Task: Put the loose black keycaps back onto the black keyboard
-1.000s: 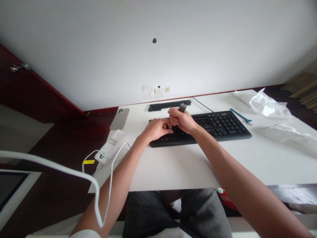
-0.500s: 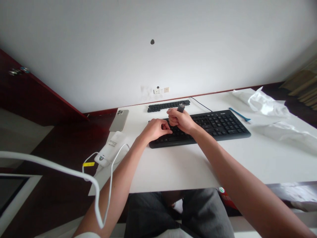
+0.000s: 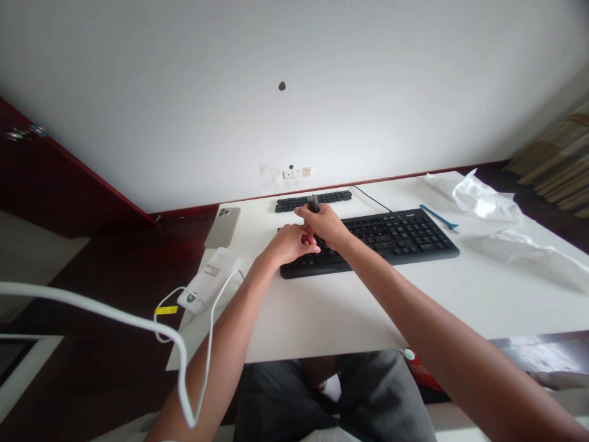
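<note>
A black full-size keyboard lies on the white table, its left part covered by my hands. My right hand is closed around a short dark handle that sticks up from the fist; its lower end is hidden. Right beside it, over the keyboard's left keys, my left hand has its fingers curled and thumb drawn in. Whatever they may pinch cannot be made out. The hands appear to touch or overlap. Behind them, black keycaps lie in rows on the table.
A phone and a white device with a white cable are at the left. To the right lie a blue brush-like tool and crumpled white plastic. A black cord runs behind the keyboard.
My right hand has moved left with the dark handle, up against my left hand. The left hand stays over the same keys. The whole view has shifted slightly.
</note>
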### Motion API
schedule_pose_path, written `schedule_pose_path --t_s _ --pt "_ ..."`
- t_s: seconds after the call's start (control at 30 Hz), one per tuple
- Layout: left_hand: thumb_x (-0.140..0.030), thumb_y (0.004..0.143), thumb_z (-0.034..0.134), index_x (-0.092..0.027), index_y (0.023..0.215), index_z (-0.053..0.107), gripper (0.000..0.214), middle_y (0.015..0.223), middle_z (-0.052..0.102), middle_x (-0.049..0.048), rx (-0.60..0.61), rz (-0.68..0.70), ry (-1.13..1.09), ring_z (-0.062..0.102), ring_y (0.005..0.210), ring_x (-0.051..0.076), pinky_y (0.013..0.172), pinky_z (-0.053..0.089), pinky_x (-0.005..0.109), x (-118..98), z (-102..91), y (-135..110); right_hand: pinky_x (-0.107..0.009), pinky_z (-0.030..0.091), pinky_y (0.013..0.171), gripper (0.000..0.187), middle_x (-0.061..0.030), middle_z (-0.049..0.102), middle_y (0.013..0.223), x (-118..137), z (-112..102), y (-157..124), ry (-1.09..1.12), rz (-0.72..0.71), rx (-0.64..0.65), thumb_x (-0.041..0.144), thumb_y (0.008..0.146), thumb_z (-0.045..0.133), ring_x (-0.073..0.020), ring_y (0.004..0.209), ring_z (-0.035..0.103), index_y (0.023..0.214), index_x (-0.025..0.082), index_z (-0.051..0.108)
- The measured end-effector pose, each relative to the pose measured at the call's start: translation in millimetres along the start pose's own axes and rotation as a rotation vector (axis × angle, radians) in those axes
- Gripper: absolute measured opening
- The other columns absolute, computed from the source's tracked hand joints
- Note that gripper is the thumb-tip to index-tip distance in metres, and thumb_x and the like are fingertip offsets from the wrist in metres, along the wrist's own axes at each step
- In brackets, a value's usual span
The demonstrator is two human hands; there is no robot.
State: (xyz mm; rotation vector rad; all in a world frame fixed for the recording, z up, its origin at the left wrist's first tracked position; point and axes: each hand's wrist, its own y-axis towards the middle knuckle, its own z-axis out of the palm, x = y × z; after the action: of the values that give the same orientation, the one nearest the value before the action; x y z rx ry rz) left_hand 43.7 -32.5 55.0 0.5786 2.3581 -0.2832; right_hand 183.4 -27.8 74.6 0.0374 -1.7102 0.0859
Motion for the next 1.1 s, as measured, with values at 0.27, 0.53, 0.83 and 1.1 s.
schedule_pose_path --t_s 0.27,0.53,0.83,1.1 --pt "-0.032 0.080 0.075 -0.020 0.068 0.070 0.018 0.072 0.074 0.0034 -0.018 0.019 0.107 0.067 0.068 0.021 0.064 0.044 0.030 -5 -1.4 -1 -0.028 0.032 0.049 0.040 0.0043 0.040 0.053 -2 9 -12 -0.052 -0.049 -0.128 0.046 0.083 0.066 -0.0119 0.051 0.039 0.061 0.023 0.041" --pt "-0.028 0.082 0.077 -0.021 0.086 0.073 0.010 0.086 0.078 0.0032 -0.024 0.071 0.085 0.069 0.077 0.021 0.064 0.045 0.029 3 1.4 -1 -0.028 0.038 0.056 0.040 0.0042 0.048 0.056 1 -10 -20 -0.004 -0.198 0.175 0.046 0.085 0.071 -0.0121 0.055 0.045 0.064 0.021 0.048" --pt "-0.032 0.083 0.078 -0.024 0.087 0.077 0.009 0.088 0.078 0.0014 -0.038 0.097 0.095 0.070 0.081 0.022 0.070 0.048 0.030 7 3.9 1 -0.030 0.047 0.065 0.042 0.0013 0.056 0.063 -2 -38 -13 0.033 -0.257 0.542 0.049 0.091 0.069 -0.0149 0.064 0.057 0.065 0.020 0.055" --pt "-0.036 0.083 0.075 -0.021 0.075 0.073 0.017 0.072 0.071 0.0012 -0.020 0.097 0.117 0.064 0.066 0.019 0.060 0.039 0.029 4 0.4 -1 -0.032 0.052 0.073 0.034 -0.0036 0.071 0.077 4 -53 -5 -0.151 -0.292 0.626 0.051 0.087 0.073 -0.0198 0.079 0.066 0.078 0.019 0.067"
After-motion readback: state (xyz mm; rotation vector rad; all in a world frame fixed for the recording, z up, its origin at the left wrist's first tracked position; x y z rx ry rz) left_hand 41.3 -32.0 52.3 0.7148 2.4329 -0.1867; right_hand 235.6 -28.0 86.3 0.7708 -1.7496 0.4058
